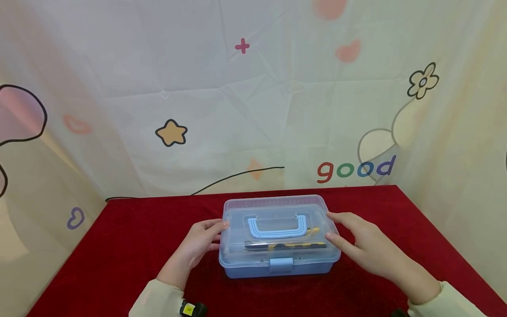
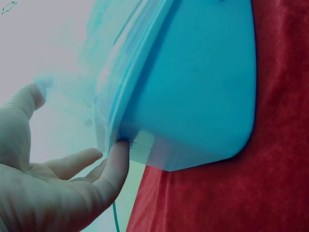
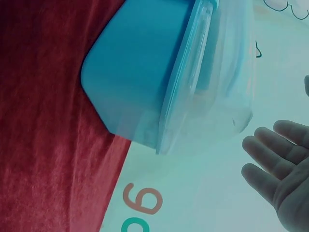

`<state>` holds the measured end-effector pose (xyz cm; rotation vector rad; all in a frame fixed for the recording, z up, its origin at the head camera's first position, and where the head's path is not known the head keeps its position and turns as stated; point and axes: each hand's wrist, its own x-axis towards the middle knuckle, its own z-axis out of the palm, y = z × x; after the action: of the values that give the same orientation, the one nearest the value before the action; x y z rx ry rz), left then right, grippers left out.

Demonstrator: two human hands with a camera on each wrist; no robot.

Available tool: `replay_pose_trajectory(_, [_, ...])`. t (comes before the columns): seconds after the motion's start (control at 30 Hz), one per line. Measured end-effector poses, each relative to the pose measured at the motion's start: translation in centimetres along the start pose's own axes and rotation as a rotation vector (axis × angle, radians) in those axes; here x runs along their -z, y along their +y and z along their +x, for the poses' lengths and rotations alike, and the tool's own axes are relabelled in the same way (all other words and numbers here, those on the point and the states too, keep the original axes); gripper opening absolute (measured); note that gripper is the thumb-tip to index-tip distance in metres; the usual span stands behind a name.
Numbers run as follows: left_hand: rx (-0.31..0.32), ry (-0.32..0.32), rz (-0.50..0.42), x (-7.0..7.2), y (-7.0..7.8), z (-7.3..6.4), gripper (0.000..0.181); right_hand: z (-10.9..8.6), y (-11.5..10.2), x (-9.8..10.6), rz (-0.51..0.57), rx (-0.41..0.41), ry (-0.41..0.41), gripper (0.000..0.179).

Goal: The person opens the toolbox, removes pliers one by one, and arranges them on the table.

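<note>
A blue storage box (image 1: 253, 270) with a clear lid (image 1: 237, 220) stands closed on the table. On its lid, the light-blue handle (image 1: 277, 234) lies folded down, and a latch (image 1: 281, 265) sits at the front. Dark and yellow items (image 1: 285, 246) show through the lid, their kind unclear. My left hand (image 1: 200, 242) is at the box's left side, thumb on the lid's edge and a fingertip touching just under the rim in the left wrist view. By the right side is my right hand (image 1: 370, 246), its fingers loosely extended; the right wrist view shows them apart from the box.
Red cloth (image 1: 138, 246) covers the table beneath the box. Behind it hangs a pale curtain (image 1: 222, 110) printed with a star, hearts, a flower and the word "good". A dark strap (image 1: 194, 308) is on the left wrist.
</note>
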<state>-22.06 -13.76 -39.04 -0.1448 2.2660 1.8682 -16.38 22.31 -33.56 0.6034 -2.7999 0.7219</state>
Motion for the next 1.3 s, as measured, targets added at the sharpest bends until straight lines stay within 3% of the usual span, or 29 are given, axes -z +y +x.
replay_pose_trajectory(0.3, [0.003, 0.011, -0.011, 0.1, -0.4, -0.1, 0.07, -0.5, -0.6, -0.2, 0.034, 0.056, 0.027, 0.049])
replay_pose_trajectory(0.53, [-0.01, 0.004, -0.013, 0.0, -0.4, -0.1, 0.068, -0.8, -0.9, -0.7, 0.096, 0.139, 0.11, 0.036])
replay_pose_trajectory(0.83, [-0.01, 0.002, -0.014, 0.0, -0.5, -0.1, 0.069, -1.4, -1.8, -1.1, 0.258, 0.15, 0.138, 0.028])
replay_pose_trajectory(1.0, [-0.014, 0.002, -0.014, 0.0, -0.6, -0.1, 0.07, -1.7, -2.1, -1.4, 0.362, 0.1, 0.093, 0.025])
replay_pose_trajectory(1.3, [-0.011, 0.006, -0.006, 0.0, -0.6, -0.1, 0.071, -1.9, -2.0, -2.0, 0.573, -0.058, -0.08, 0.029])
